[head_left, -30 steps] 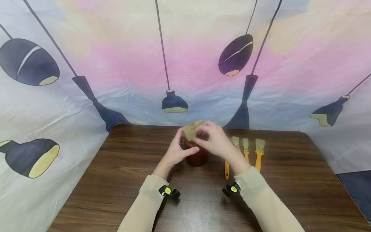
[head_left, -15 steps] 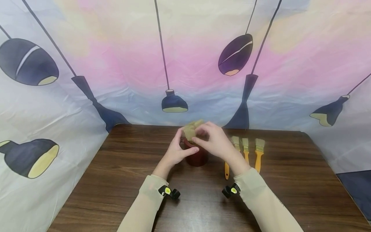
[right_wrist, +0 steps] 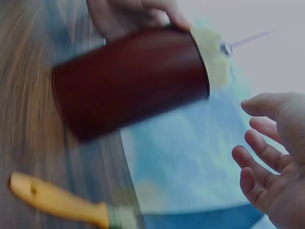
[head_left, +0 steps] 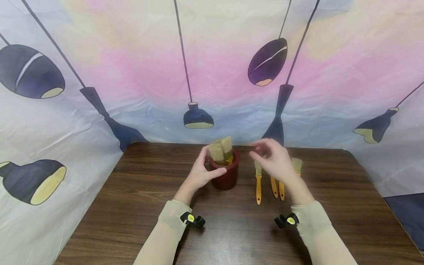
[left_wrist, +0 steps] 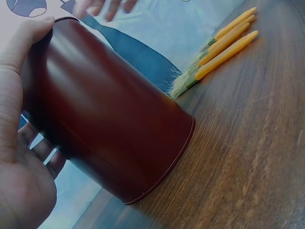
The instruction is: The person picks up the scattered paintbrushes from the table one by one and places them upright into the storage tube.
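1. The left hand (head_left: 200,171) grips a dark red cylindrical cup (head_left: 226,179), its thumb lying along the near side up to the rim and its other fingers wrapped round the far side.
2. The cup stands upright on the table, its base touching the wood. Flat paintbrushes (head_left: 217,151) are in it, bristles up – at least two pale heads show above the rim, overlapping, with a bit of orange handle visible just inside.
3. The right hand (head_left: 273,160) holds nothing; its fingers are loosely bent and spread, the thumb apart from them. It is in the air to the right of the cup, not touching it, and hides parts of the brushes beneath it in the head view.
4. On the table by that hand lie four more paintbrushes with orange handles: one nearest the cup (head_left: 258,187), a close pair in the middle (head_left: 281,191), and one at the right (head_left: 297,164), largely covered by the hand. Their bristles point toward the backdrop.
5. Both forearms wear light sleeves (head_left: 162,235), each with a small black wrist camera (head_left: 192,219).
6. The table (head_left: 132,206) is dark wood-grained; behind it hangs a pastel cloth backdrop (head_left: 149,66) printed with dark pendant lamps (head_left: 198,117).
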Available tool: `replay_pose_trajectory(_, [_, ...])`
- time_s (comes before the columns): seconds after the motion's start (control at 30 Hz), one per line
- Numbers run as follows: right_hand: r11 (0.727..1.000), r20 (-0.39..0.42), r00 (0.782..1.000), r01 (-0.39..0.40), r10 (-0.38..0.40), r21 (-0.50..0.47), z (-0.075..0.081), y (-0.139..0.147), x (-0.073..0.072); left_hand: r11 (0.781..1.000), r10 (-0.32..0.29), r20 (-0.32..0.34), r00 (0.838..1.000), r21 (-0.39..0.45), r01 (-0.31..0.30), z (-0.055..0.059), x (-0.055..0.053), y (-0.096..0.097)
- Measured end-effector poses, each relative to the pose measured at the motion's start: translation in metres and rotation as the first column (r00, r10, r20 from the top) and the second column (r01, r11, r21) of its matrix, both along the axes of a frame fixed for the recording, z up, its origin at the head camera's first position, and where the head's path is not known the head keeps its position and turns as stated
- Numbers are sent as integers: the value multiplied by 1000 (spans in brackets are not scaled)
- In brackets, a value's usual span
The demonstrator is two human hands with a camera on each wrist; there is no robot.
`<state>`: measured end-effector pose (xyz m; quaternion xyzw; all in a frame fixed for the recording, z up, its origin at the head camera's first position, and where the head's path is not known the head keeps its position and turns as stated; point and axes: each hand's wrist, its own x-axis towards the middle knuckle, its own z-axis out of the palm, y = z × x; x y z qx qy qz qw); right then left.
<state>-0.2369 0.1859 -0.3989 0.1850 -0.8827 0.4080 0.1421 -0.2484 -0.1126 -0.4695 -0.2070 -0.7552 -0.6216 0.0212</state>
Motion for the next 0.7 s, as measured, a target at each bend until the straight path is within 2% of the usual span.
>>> replay_pose_trajectory(0.13, [998, 22, 998, 67, -67, -9, -12, 25, 3, 1000, 6, 2, 1000, 1, -6, -1, -1, -2])
replay_pose_trajectory(0.33, [989, -3, 989, 146, -146, -4, -30, 59, 10, 1000, 4, 3, 1000, 3, -4, -2, -1, 0])
replay_pose_trajectory(0.7, [951, 5, 953, 302, -303, 60, -54, 106, 24, 1000, 4, 6, 1000, 4, -4, -1, 0, 1])
